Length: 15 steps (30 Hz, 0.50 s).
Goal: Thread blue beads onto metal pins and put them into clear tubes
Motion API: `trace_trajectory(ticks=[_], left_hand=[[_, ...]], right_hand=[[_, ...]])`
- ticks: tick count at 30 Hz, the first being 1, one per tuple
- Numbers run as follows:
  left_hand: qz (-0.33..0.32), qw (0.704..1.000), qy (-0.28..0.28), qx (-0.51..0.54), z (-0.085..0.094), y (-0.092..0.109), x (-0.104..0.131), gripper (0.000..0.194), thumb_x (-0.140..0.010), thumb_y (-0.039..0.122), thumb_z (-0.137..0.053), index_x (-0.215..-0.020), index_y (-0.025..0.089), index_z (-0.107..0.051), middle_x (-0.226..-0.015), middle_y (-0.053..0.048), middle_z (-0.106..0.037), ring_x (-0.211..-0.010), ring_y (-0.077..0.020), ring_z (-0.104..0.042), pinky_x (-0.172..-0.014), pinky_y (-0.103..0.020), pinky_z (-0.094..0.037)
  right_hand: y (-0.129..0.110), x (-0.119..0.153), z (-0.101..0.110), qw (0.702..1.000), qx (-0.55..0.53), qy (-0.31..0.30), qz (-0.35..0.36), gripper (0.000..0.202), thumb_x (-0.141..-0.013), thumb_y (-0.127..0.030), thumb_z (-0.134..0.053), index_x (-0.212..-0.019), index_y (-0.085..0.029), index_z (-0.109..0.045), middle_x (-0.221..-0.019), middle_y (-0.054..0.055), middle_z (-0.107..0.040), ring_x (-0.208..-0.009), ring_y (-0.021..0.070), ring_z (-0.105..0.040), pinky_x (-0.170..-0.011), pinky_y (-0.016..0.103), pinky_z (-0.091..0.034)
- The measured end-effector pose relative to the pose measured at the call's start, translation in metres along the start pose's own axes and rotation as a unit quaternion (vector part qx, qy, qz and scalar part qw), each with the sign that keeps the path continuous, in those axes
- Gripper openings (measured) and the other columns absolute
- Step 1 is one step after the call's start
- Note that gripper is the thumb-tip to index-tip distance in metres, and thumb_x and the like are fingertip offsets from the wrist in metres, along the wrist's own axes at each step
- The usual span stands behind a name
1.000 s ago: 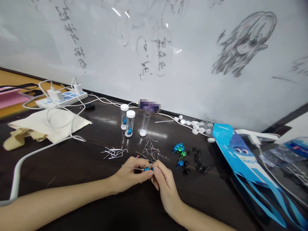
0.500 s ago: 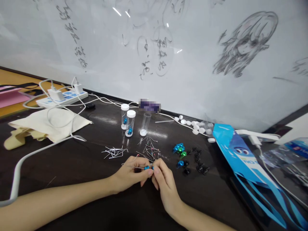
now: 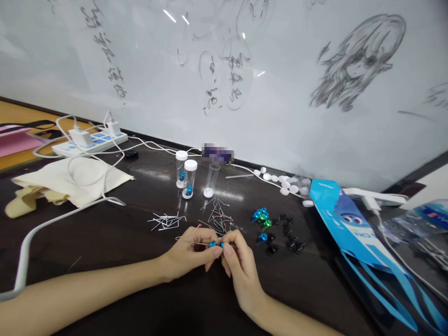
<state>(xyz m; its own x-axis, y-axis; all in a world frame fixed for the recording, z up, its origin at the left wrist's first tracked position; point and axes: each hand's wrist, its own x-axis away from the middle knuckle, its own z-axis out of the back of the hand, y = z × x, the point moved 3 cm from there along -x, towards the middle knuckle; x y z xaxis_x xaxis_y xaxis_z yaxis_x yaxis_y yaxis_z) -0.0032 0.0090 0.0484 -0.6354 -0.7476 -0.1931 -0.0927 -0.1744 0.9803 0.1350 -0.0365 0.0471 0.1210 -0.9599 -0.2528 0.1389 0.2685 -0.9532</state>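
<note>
My left hand [image 3: 192,252] is closed, pinching a small shiny blue metal part [image 3: 212,244] between thumb and fingers. A thin metal wire [image 3: 200,243] runs from that part across the fingers. Close beside it, my right hand [image 3: 240,263] is closed on a second small blue metal part [image 3: 221,245], mostly covered by the fingertips. The fingertips of both hands nearly meet above the dark table. Just beyond them lie thin metal pins with small coloured ends [image 3: 220,217]. Bent metal hex keys [image 3: 168,221] are in a pile to the left.
Two capped clear tubes [image 3: 189,179] holding blue parts stand behind the hands, beside an uncapped tube [image 3: 212,181]. Blue and green parts [image 3: 261,214] and black parts [image 3: 289,231] lie to the right. White caps [image 3: 285,183], a blue bag [image 3: 350,219], a cloth pouch [image 3: 73,179] and cables surround them.
My left hand has shifted very slightly left with its blue part, widening the small gap between the two blue parts. Everything on the table stays in place.
</note>
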Motion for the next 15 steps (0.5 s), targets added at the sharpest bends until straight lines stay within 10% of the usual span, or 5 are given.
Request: trace_trajectory(ticks=[9, 15], left_hand=[[0.014, 1.0, -0.02, -0.009, -0.0013, 0.0015, 0.0007, 0.03, -0.084, 0.04, -0.061, -0.069, 0.015, -0.056, -0.051, 0.002, -0.055, -0.05, -0.0117, -0.046, -0.054, -0.024, -0.032], [0.012, 1.0, -0.004, 0.016, -0.0004, -0.0012, -0.0007, 0.031, -0.084, 0.041, -0.061, -0.069, 0.015, -0.056, -0.049, 0.002, -0.053, -0.048, -0.0111, -0.043, -0.052, -0.024, -0.031]], right_hand=[[0.0038, -0.0012, 0.0002, 0.999, 0.03, -0.016, 0.001, 0.047, -0.102, -0.041, -0.033, -0.06, -0.02, -0.039, -0.058, -0.003, -0.039, -0.054, 0.0111, -0.037, -0.052, 0.025, -0.029], [0.0032, -0.0002, -0.0006, 1.0, 0.002, -0.019, -0.001, 0.028, -0.099, -0.039, -0.043, -0.079, -0.02, -0.048, -0.065, -0.004, -0.039, -0.054, 0.0101, -0.034, -0.051, 0.024, -0.029]])
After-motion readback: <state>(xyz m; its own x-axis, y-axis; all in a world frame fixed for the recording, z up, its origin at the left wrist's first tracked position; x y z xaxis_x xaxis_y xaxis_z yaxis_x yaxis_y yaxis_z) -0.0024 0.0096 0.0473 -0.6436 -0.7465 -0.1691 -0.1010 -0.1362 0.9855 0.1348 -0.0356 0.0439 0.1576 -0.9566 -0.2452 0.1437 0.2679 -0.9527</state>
